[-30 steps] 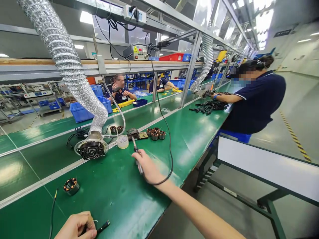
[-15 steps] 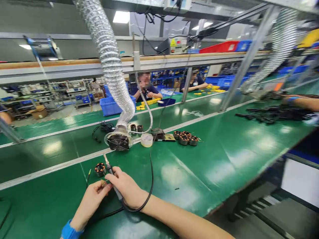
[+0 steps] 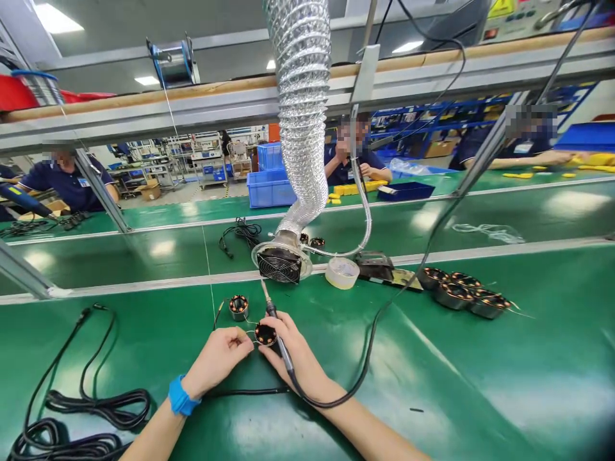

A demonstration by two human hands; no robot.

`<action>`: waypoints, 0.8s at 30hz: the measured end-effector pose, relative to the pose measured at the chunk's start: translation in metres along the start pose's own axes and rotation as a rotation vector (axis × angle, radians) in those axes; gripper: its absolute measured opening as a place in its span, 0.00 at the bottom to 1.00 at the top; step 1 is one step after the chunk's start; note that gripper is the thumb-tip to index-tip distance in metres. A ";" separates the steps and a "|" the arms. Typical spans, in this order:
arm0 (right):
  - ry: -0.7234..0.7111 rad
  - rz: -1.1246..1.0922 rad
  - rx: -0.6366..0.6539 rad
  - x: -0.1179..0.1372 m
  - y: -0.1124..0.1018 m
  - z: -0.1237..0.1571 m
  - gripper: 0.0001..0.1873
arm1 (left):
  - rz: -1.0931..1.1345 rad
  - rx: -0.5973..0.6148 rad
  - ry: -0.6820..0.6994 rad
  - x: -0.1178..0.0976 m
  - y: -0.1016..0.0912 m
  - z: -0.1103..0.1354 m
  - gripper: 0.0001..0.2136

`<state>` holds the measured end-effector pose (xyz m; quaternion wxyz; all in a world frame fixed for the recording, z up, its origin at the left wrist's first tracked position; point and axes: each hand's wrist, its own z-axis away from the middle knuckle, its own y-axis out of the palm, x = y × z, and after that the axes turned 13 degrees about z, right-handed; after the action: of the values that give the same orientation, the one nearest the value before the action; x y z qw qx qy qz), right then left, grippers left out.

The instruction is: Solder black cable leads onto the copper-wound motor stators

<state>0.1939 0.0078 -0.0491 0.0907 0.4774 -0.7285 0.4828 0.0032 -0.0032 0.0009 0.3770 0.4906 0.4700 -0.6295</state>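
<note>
The right hand (image 3: pixel 294 353) grips a soldering iron (image 3: pixel 271 315) like a pen, just beside a copper-wound motor stator (image 3: pixel 265 333) on the green bench (image 3: pixel 432 384). The left hand (image 3: pixel 217 358), with a blue wristband (image 3: pixel 180 396), pinches a thin wire (image 3: pixel 252 342) near that stator. A second stator (image 3: pixel 238 307) sits between the hands and a fume-extractor fan (image 3: pixel 279 265).

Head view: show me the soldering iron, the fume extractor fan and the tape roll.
Soldering iron (image 3: pixel 283 354): head view, on its black grip.
Fume extractor fan (image 3: pixel 278 265): head view, on its wire grille.
Tape roll (image 3: pixel 342 273): head view, on its upper face.
</note>
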 end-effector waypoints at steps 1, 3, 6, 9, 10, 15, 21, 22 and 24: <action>-0.002 0.003 -0.006 0.000 0.001 0.000 0.25 | 0.024 -0.009 0.013 0.000 -0.001 -0.001 0.15; -0.011 0.007 -0.017 -0.001 0.002 -0.001 0.24 | 0.089 -0.009 0.023 -0.001 0.001 -0.003 0.16; -0.024 -0.004 -0.043 -0.001 0.005 -0.002 0.21 | 0.255 0.023 -0.049 -0.001 0.008 -0.004 0.20; -0.021 -0.022 -0.060 0.000 0.006 -0.001 0.20 | 0.365 0.025 -0.106 0.000 0.012 -0.005 0.23; -0.016 -0.023 -0.060 0.001 0.005 -0.001 0.20 | 0.372 0.013 -0.110 0.000 0.012 -0.005 0.24; 0.031 -0.015 -0.036 0.004 0.001 0.001 0.24 | 0.415 -0.098 -0.161 0.003 0.001 -0.007 0.24; 0.041 -0.012 -0.034 0.005 0.001 0.000 0.22 | 0.414 -0.009 -0.096 -0.003 0.002 -0.005 0.21; 0.032 -0.013 -0.035 0.005 0.001 0.000 0.22 | 0.396 0.029 -0.074 -0.003 0.003 -0.005 0.21; 0.019 -0.013 -0.037 0.007 0.000 0.000 0.23 | 0.336 0.069 -0.031 -0.003 0.004 -0.006 0.23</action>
<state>0.1904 0.0031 -0.0447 0.1097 0.4758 -0.7332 0.4733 0.0091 0.0013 0.0023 0.4673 0.5651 0.3534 -0.5809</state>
